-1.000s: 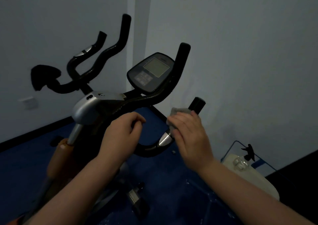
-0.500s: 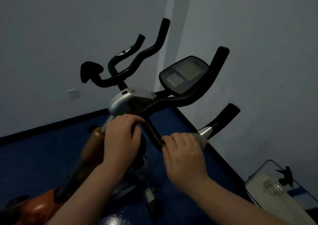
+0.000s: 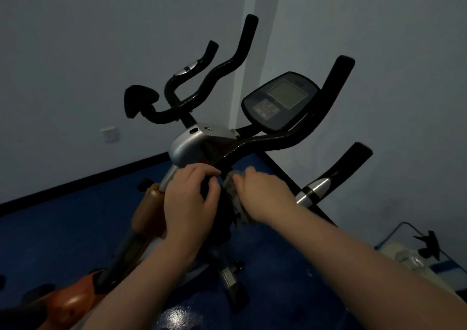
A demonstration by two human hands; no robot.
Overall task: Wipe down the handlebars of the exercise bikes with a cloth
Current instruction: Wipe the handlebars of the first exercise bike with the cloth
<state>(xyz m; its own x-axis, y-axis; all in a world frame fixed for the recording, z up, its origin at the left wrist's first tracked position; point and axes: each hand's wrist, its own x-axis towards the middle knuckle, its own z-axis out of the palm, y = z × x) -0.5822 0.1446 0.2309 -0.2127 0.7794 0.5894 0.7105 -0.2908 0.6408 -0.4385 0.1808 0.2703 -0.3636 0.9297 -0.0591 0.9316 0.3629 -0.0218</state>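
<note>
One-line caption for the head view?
Right hand presses grey cloth on the bike's handlebar stem; left hand grips beside it.

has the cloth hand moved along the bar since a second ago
Yes. The right hand with the cloth slid from beside the silver sensor inward to the stem, beside the left hand.

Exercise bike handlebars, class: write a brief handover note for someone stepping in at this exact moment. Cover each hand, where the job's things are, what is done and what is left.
Left hand: closed round the dark stem below the silver clamp, steadying the bike.
Right hand: pressing the crumpled grey cloth against the black foam handlebars near their centre.
Done: cannot be judged from this frame; no surface looks visibly different.
Left: probably the upright bar ends, the lower right grip with the silver sensor band, and the left-side bars.
The grey display console sits between the bars.
</note>
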